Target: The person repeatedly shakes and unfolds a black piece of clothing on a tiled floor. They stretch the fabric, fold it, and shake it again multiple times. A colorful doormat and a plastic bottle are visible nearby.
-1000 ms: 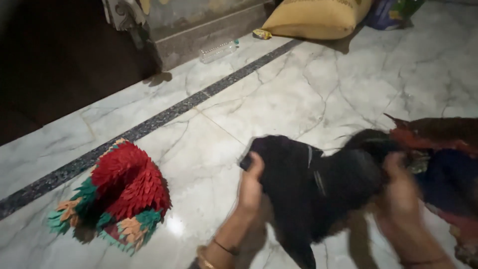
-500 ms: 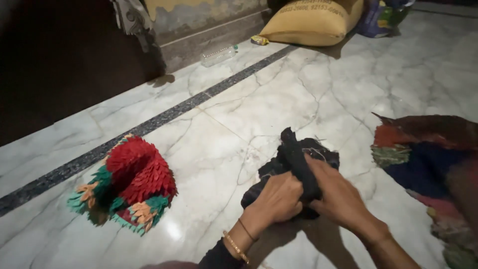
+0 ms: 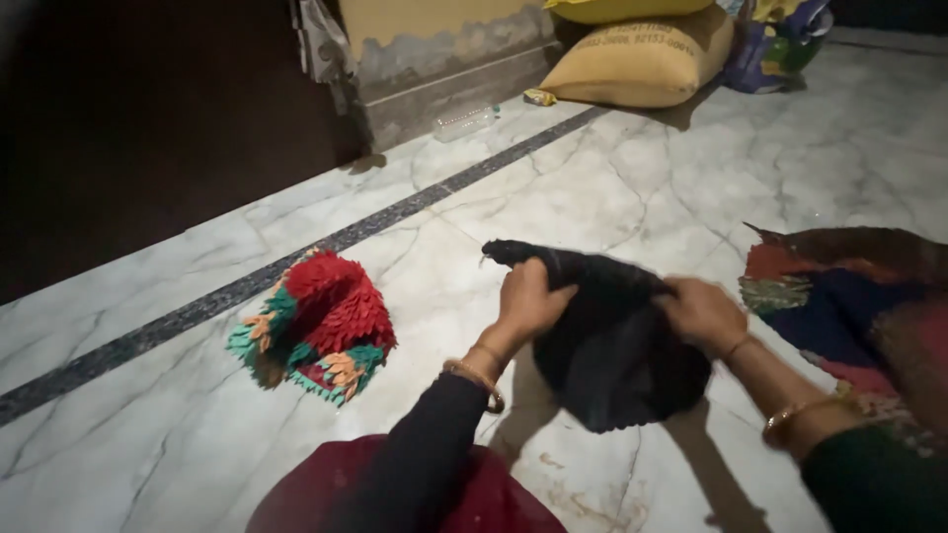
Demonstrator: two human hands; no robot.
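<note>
- The left hand [image 3: 528, 299] is closed on the upper edge of a black cloth [image 3: 612, 345], and the right hand [image 3: 703, 314] grips the same edge further along.
- The cloth hangs between them above the marble floor [image 3: 592, 188], so it can spread open.
- A red and green fringed mat [image 3: 318, 326] lies apart on the left; a multicoloured mat [image 3: 849, 296] lies on the right.

we take the cloth [image 3: 617, 345] as our mark: it hangs between our left hand [image 3: 528, 301] and right hand [image 3: 703, 314]. left of it lies a fringed mat [image 3: 321, 326]; right of it, a heap of mats [image 3: 859, 306]. behind it a sack [image 3: 642, 59] lies, a bottle [image 3: 464, 123] to the sack's left.
</note>
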